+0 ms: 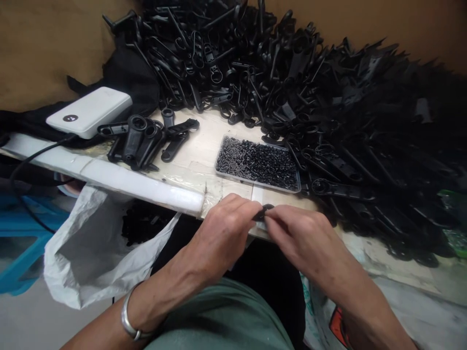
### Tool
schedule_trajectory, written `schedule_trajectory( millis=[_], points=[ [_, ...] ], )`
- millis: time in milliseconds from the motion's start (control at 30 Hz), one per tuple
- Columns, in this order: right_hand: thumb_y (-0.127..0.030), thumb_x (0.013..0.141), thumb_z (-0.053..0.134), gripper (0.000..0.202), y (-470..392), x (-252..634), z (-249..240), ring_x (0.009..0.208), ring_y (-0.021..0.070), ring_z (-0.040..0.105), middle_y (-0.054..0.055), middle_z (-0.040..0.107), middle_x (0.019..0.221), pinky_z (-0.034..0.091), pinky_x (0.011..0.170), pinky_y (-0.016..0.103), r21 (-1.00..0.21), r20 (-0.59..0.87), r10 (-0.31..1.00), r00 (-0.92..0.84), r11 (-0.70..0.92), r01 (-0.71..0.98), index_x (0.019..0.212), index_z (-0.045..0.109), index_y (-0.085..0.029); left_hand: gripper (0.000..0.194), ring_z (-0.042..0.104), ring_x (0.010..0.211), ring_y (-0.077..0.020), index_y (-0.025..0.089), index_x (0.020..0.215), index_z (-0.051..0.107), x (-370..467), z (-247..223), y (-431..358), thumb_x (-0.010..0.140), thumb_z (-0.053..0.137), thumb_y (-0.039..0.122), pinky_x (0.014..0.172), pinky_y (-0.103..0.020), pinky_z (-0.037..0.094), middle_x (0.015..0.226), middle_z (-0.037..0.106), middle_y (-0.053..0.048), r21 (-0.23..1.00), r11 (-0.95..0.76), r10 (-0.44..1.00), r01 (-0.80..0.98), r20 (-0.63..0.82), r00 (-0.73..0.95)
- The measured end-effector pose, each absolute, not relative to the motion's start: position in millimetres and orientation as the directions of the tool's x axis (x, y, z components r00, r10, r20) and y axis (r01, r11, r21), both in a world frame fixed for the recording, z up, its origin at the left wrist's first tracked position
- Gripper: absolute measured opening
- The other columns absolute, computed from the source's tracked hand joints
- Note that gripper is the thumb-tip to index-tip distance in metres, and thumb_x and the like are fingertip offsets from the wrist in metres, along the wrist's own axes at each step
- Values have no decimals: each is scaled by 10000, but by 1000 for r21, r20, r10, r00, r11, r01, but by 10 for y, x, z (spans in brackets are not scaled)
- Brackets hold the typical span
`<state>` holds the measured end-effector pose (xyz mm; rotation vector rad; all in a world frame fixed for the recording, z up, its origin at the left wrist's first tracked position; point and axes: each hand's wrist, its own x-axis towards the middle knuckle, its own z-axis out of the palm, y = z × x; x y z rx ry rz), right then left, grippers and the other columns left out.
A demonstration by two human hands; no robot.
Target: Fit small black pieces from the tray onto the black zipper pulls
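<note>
Both hands meet at the table's front edge over a small black plastic part [263, 212]. My left hand [228, 228] grips the part from the left, its fingers curled. From the right, the thumb and fingers of my right hand [301, 231] pinch at the same part; whether they hold a smaller piece is hidden. Just beyond the hands lies a clear shallow box [258, 163] filled with tiny dark pieces. A small group of black plastic arms [140, 141] rests on the table to the left. A large heap of similar black parts [233, 63] covers the back and right.
A white power bank [89, 112] with a black cable [31, 155] sits at the left. White foam [109, 175] lines the table's front edge. Below it hangs an open white bag [87, 248] with black pieces inside, beside a blue stool [22, 243]. Green netting [454, 223] lies at far right.
</note>
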<state>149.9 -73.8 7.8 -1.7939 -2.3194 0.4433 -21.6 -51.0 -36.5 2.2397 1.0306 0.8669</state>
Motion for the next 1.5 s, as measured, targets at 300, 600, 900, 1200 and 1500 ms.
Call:
schedule_trajectory(
  millis=[300, 600, 900, 1200, 1500],
  points=[
    [-213, 823, 523, 223, -648, 1449, 96, 467, 87, 469, -66, 525, 484, 313, 516, 226, -438, -170, 985, -34, -44, 898, 602, 552, -206, 226, 588, 916, -191, 137, 1000, 630, -225, -413, -514, 819, 575, 13, 825, -321, 473, 964, 679, -53, 714, -569, 797, 408, 356, 489],
    [-270, 854, 491, 271, -708, 1362, 92, 469, 99, 441, -49, 502, 495, 276, 512, 243, -308, -122, 992, -20, -18, 951, 590, 503, -208, 163, 582, 910, -182, 141, 941, 632, -238, -466, -491, 825, 582, 38, 822, -309, 474, 942, 677, -47, 757, -554, 802, 348, 372, 468],
    [-286, 873, 487, 259, -746, 1320, 99, 474, 107, 514, -40, 563, 513, 331, 525, 235, -331, -132, 991, 27, -70, 941, 633, 549, -209, 105, 587, 893, -183, 134, 908, 630, -226, -516, -500, 840, 585, 69, 821, -308, 484, 903, 679, -54, 776, -561, 802, 290, 421, 424],
    [-281, 875, 483, 266, -723, 1320, 143, 460, 109, 530, -46, 575, 487, 357, 522, 230, -386, -219, 974, 53, -137, 912, 633, 570, -212, 117, 567, 903, -177, 157, 910, 612, -238, -531, -496, 873, 530, 81, 826, -316, 478, 912, 665, -49, 792, -551, 800, 262, 411, 436],
    [-273, 894, 423, 280, -670, 1258, 160, 477, 133, 498, -4, 542, 518, 281, 514, 265, -119, -193, 981, -29, 6, 993, 632, 487, -200, 159, 574, 893, -167, 139, 921, 608, -227, -552, -499, 869, 498, 37, 813, -301, 483, 903, 665, -57, 774, -582, 785, 249, 455, 421]
  ],
)
